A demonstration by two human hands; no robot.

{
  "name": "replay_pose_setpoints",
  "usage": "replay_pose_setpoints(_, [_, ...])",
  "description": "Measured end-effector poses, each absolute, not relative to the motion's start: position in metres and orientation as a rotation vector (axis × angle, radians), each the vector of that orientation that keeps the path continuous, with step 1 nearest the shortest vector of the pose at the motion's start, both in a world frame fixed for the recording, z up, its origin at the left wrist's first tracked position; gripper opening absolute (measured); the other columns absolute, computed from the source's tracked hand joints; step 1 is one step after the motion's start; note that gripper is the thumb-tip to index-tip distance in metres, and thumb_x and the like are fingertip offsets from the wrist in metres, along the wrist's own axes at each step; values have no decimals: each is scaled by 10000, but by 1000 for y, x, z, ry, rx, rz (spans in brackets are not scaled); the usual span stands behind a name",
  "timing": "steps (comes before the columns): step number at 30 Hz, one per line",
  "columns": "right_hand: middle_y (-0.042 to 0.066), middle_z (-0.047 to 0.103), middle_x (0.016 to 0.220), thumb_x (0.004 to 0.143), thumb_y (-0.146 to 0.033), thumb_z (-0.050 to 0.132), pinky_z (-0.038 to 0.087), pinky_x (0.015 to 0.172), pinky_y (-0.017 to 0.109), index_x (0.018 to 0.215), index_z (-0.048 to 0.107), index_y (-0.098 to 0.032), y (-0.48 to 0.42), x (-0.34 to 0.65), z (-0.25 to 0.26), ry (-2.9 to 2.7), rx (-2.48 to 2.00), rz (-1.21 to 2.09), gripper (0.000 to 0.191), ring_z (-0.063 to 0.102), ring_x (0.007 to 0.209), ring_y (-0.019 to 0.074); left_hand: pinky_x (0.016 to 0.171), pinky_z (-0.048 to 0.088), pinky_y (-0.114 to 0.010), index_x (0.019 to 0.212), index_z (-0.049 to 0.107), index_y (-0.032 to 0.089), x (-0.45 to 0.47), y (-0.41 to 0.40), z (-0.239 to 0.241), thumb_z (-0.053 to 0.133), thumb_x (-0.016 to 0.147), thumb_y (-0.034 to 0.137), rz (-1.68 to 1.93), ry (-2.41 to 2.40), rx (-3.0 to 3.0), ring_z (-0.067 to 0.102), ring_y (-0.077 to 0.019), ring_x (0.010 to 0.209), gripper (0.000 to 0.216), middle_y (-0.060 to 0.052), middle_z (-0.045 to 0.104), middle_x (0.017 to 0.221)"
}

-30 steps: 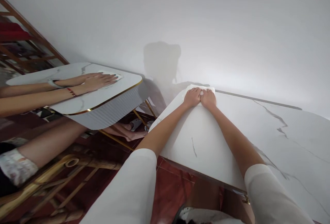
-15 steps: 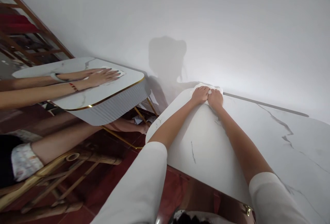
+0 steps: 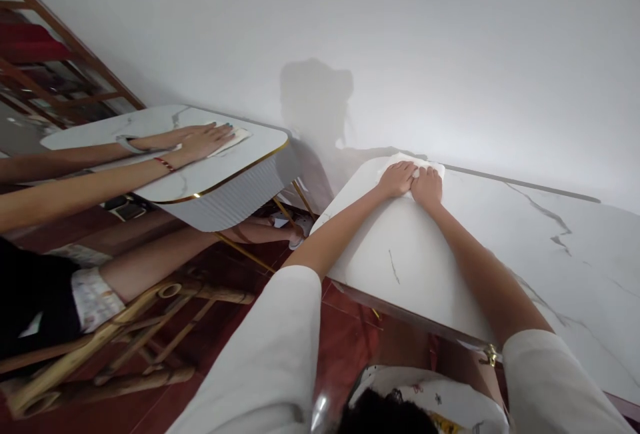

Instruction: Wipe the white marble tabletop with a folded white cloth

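My left hand [image 3: 399, 179] and my right hand [image 3: 427, 187] lie side by side, palms down, on a white cloth [image 3: 395, 158] that could also be a paper wipe. Their fingers rest on it rather than wrapping round it, and the two thumbs nearly meet. The cloth lies near the wall-side edge of a white marble-patterned table [image 3: 420, 274], and both my arms reach straight out across the top. What is under my palms is hidden.
At left, a co-worker's hands [image 3: 207, 141] rest on another white cloth [image 3: 235, 143] on a second marble-patterned table [image 3: 165, 184] with gold trim. A bamboo chair [image 3: 165, 321] stands below. The wall [image 3: 450, 54] rises behind both tables. A brass fitting [image 3: 489, 355] sits at my table's near edge.
The camera view has shifted slightly. My hands stay together on the cloth near the table's far edge. The co-worker's hands sit a little further back on their cloth, uncovering more of it.
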State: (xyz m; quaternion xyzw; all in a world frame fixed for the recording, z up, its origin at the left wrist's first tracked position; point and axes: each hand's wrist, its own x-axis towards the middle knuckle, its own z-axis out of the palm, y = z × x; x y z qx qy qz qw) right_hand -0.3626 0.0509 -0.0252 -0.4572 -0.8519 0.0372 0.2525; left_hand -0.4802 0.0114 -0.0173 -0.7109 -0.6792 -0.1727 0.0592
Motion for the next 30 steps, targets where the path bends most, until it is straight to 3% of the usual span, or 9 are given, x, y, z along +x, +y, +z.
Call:
replay_pose_setpoints(11, [231, 512, 1388, 917, -154, 372, 324, 1059, 439, 1268, 548, -61, -24, -350, -16, -2368, -1299, 138, 404, 420, 1315, 319, 1133, 332, -386, 1319, 498, 165, -473, -55, -19, 335, 947, 239, -475, -2028, -2158, 428, -216, 1355, 413, -106, 506, 1441])
replay_pose_setpoints(18, [279, 457, 1448, 931, -173, 391, 328, 1069, 510, 1337, 514, -31, -72, -345, -21, -2368, -1277, 142, 447, 399, 1364, 362, 1156, 309, -395, 1367, 477, 179, -467, -104, -22, 312, 968, 271, -422, -2044, -2133, 399, -212, 1386, 441, -95, 473, 1479])
replay_pose_setpoints(30, [269, 363, 1519, 955, -200, 390, 262, 1114, 521, 1426, 420, -41, -149, -319, -10, -2509, -1236, 242, 498, 311, 1429, 362, 1182, 296, -407, 1389, 466, 156, -444, -187, -19, 306, 955, 279, -380, -2080, -2084, 382, -230, 1404, 479, -103, 457, 1494])
